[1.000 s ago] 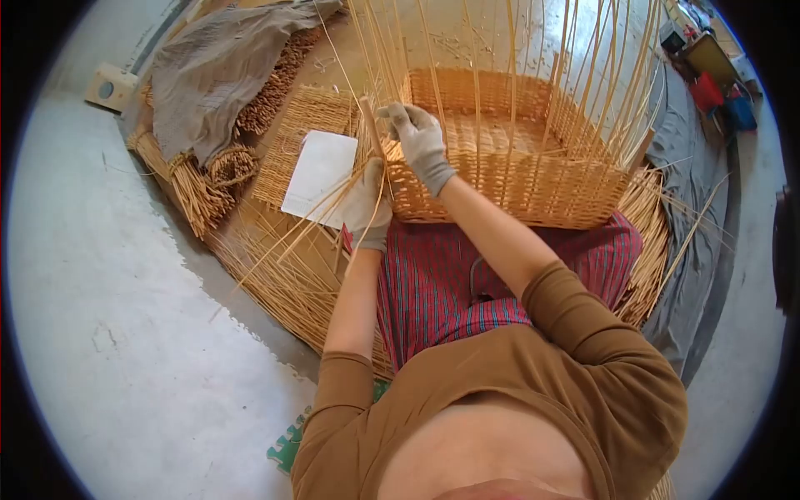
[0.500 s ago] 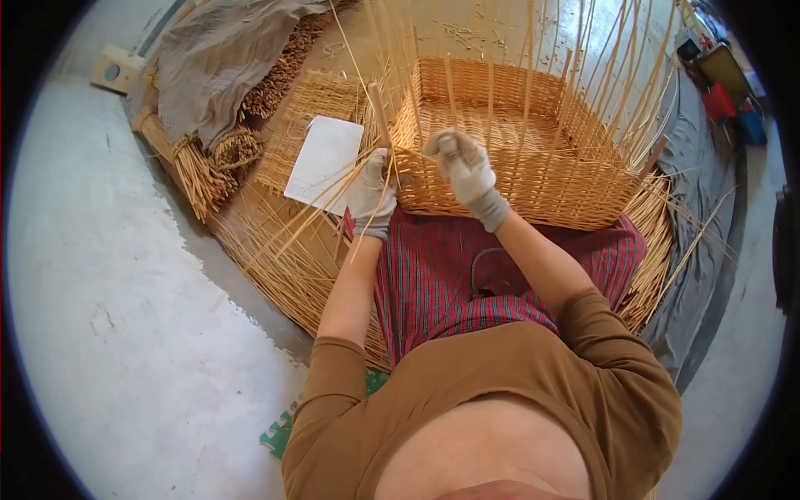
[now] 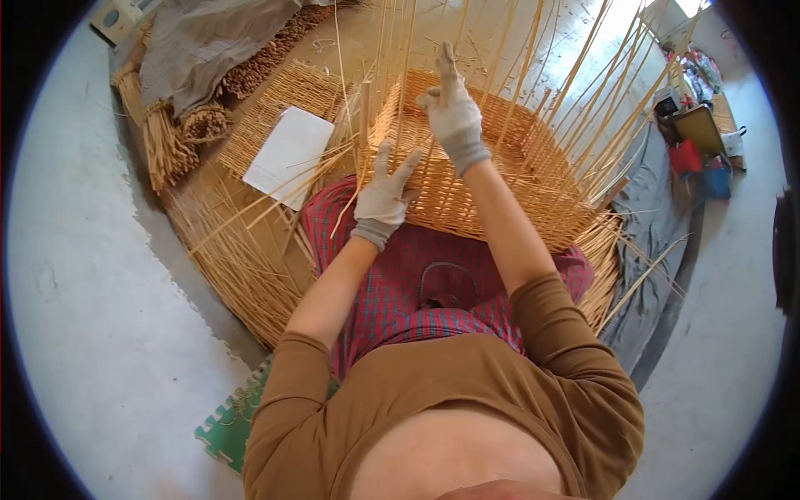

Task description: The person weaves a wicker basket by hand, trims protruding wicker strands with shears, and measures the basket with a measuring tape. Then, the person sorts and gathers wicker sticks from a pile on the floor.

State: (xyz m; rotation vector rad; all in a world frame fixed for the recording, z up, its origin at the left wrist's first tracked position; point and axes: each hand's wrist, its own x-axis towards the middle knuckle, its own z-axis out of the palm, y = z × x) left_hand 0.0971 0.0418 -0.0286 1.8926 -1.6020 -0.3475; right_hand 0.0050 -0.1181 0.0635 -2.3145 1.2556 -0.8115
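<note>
A rectangular wicker basket [image 3: 467,200] rests across my lap, with tall upright stakes [image 3: 408,50] rising from its walls. My left hand [image 3: 383,196], in a whitish work glove, lies with fingers spread against the basket's near left corner. Loose weaving strands [image 3: 312,171] stick out to the left of that corner. Gloved too, my right hand [image 3: 456,117] is raised above the near wall among the stakes. Its index finger points upward and the thumb stands apart; I see nothing held in it.
A white sheet [image 3: 289,154] lies on a woven mat [image 3: 267,108] to the left. Bundled rods [image 3: 167,154], partly under grey cloth [image 3: 196,50], are at the upper left. More rods [image 3: 242,275] lie beside my lap. A red container [image 3: 684,157] stands at far right.
My right hand has risen from the near rim, its closed fingers now extended. My left hand has opened from its grip at the corner and spread on the wall. The whole view has shifted.
</note>
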